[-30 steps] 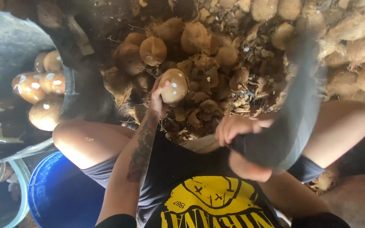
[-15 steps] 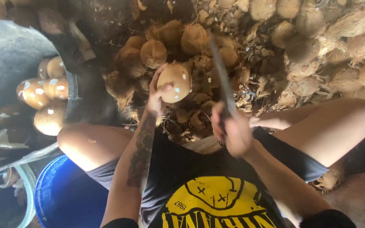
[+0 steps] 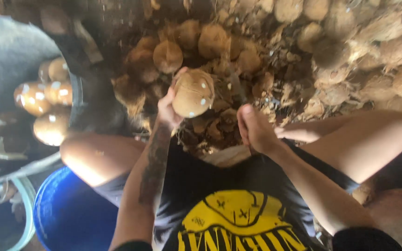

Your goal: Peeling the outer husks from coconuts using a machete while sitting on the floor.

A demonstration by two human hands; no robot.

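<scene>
Coconut [image 3: 192, 93] in left hand [image 3: 167, 109]; right hand [image 3: 255, 128] grips blade [image 3: 236, 86], seemingly.

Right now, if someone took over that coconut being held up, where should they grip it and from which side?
Probably the coconut's rounded left flank and underside, coming from the left, as the left hand cups it now. Its right side faces the blade in the right hand, so keep off there.

Blue bucket [image 3: 66, 214], tub of peeled coconuts [image 3: 43, 100]
</scene>
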